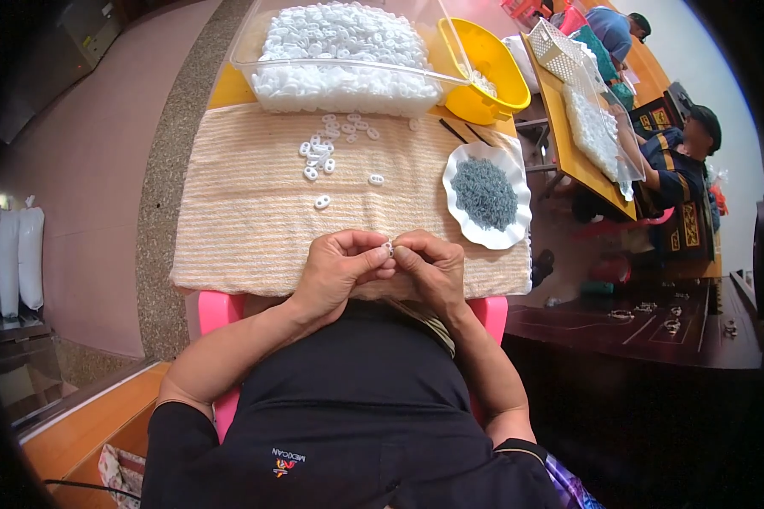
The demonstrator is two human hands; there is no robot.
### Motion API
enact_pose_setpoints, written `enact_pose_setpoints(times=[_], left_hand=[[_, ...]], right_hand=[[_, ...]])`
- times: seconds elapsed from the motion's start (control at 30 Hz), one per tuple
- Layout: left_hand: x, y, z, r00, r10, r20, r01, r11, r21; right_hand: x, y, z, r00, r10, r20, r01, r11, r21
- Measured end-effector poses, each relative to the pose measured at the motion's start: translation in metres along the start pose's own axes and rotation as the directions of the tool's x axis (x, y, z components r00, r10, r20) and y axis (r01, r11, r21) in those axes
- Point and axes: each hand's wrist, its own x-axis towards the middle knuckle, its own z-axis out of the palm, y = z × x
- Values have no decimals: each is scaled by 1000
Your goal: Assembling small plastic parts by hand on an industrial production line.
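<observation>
Left hand point(339, 265) and right hand point(434, 270) pinch one small white piece point(390, 248) between them. I count one yellow tub point(508, 61), one white bowl point(523, 200), two black sticks point(453, 131).

Small white plastic piece point(390, 248), dial's centre, mostly hidden by pinching fingertips point(379, 254) | Clear rectangular plastic bin point(348, 85), twelve o'clock, cropped by top edge

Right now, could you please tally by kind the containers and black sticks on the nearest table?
Clear bin: 1
Yellow basin: 1
White dish: 1
Black sticks: 2
Total: 5
</observation>
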Motion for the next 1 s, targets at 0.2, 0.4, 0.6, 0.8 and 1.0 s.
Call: enact_pose_setpoints(times=[0.2,0.4,0.6,0.8,1.0], left_hand=[[-1,0,1,999,28,19,-28,1000,13],[-3,-2,2,998,46,43,-46,999,9],[-4,2,4,999,30,20,-30,999,12],[-5,5,3,999,44,-5,-44,999,-26],[-1,0,0,998,69,-12,-70,996,-63]], right_hand=[[-1,-1,2,998,64,-7,-64,997,41],[-1,-5,-1,995,90,38,-90,996,9],[1,-5,-7,986,155,66,-159,986,46],[27,-26,-13,968,215,131,-223,973,58],[87,-16,-1,944,-315,99,301,699,-648]])
